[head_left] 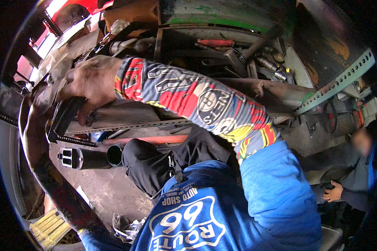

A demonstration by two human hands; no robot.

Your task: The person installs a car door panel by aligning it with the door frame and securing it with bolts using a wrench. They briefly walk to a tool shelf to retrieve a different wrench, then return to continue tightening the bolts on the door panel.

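A: Right hand (pixel 90 79)?
B: Closed round the upper end of a black flat block (pixel 65 117), fingers curled over its top face, thumb below. Reached across from the right in a bright patterned sleeve (pixel 197 100).
A: Block's position, axis?
B: Far left, just above a perforated metal strip (pixel 125 125). Long axis tilted, lower left to upper right. Lower end free, pointing down toward a black cylinder (pixel 88 158) on the floor.
A: Left side?
B: Left forearm (pixel 42 167) up along the left edge, ending close beside the block. Can't tell fingers wide or closed; lost in clutter there.
A: Nearer one?
B: Right, already on it.
A: Else?
B: Cluttered tool shelf (pixel 272 62) well apart, upper right. Another person's hand (pixel 333 192) far right, not involved.
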